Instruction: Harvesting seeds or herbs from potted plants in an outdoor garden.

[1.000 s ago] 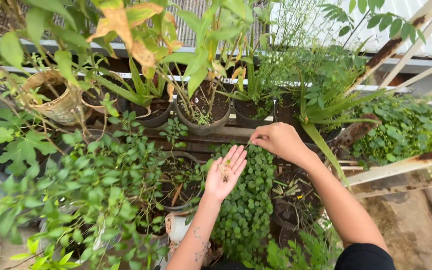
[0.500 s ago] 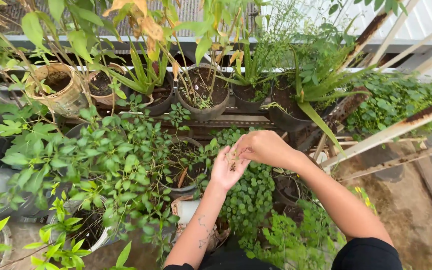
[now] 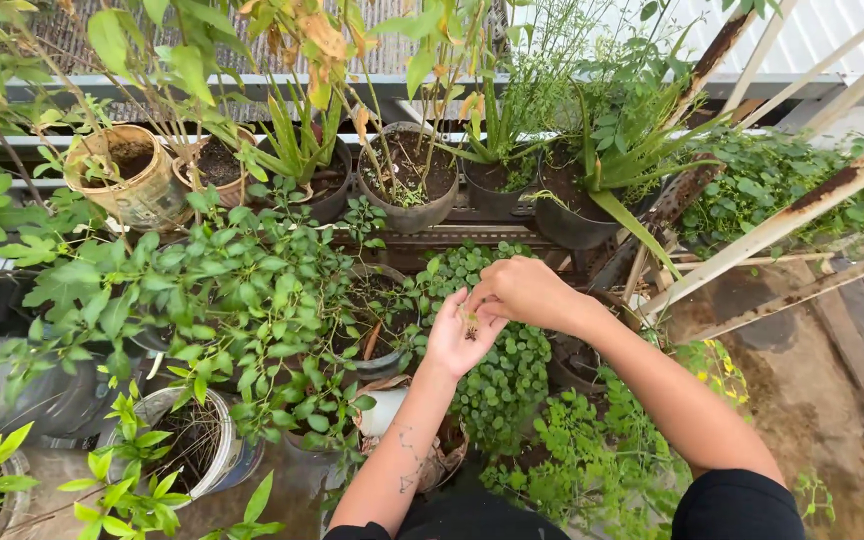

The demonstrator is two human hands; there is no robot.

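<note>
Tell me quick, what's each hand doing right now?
Left hand: open, palm up, holding a small heap of dry plant bits.
Right hand: fingers pinched down at the left palm; whether it grips anything cannot be told.

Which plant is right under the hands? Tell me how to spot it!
Find the row of dark pots along the rail. Just below, under the left hand and right hand, sits the round-leaf plant. Only it has tiny coin-shaped leaves packed tight.

Small round-leaved plant (image 3: 507, 375) at centre is bright green. Woven pot (image 3: 122, 180) at upper left is tan. Rusty white rail (image 3: 802, 210) at right shows brown patches. Sleeve (image 3: 737, 510) at lower right is black.
</note>
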